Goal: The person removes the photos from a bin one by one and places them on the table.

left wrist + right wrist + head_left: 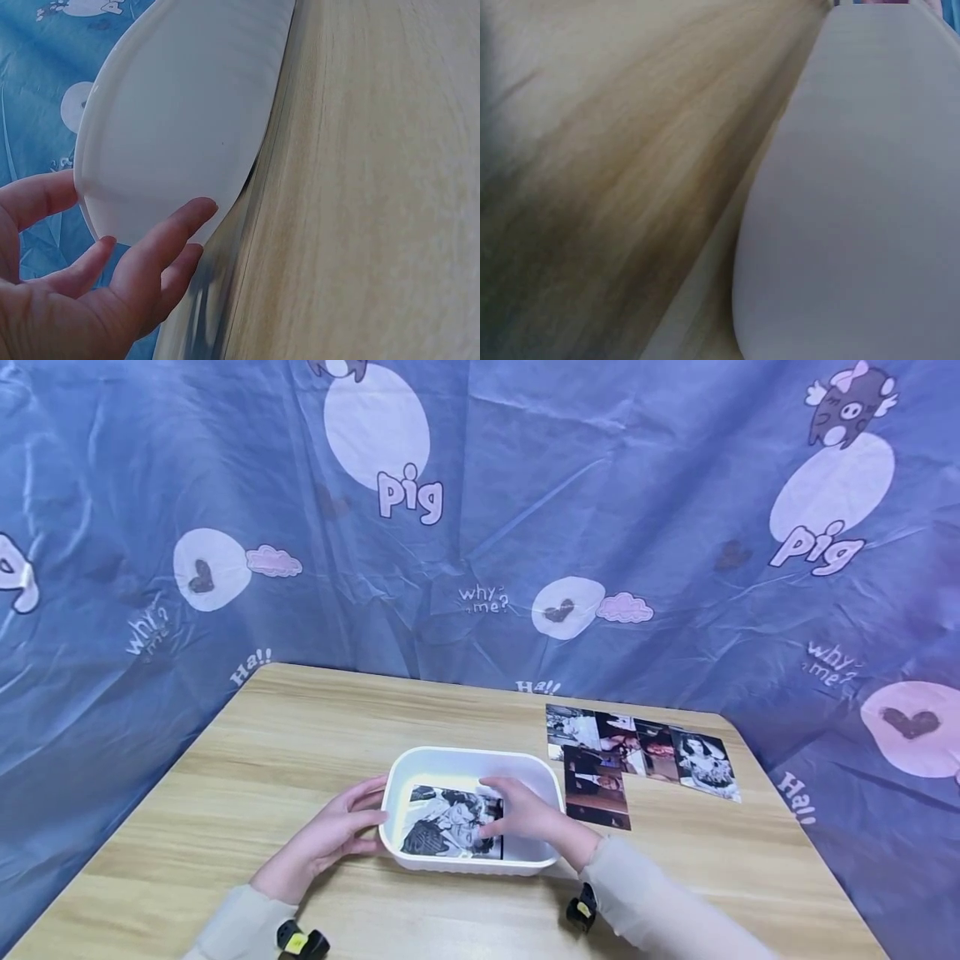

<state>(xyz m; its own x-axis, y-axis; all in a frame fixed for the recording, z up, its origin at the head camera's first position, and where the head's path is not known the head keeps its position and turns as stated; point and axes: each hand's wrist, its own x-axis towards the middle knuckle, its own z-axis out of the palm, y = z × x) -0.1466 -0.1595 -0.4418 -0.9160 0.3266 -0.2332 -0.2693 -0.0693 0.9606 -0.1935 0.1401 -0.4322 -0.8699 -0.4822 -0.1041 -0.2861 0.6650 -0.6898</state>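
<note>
A white plastic tub [465, 757] stands on the wooden table [285, 735] near its front edge. A black-and-white photo [442, 827] lies inside it. My right hand [528, 814] reaches down into the tub from the right, its fingers curled over the photo's right edge and its thumb on the print. My left hand [337, 831] rests against the tub's left outer wall. In the left wrist view its fingers [161, 240] lie straight on the tub's white side [180, 112]. The right wrist view shows only the tub wall [855, 195] and the tabletop [615, 172], no hand.
Several more photos [637, 752] lie overlapping on the table to the right, behind the tub. A blue printed cloth [525, 510] hangs close behind and round both sides of the table. Bare wood stretches to the left of the tub.
</note>
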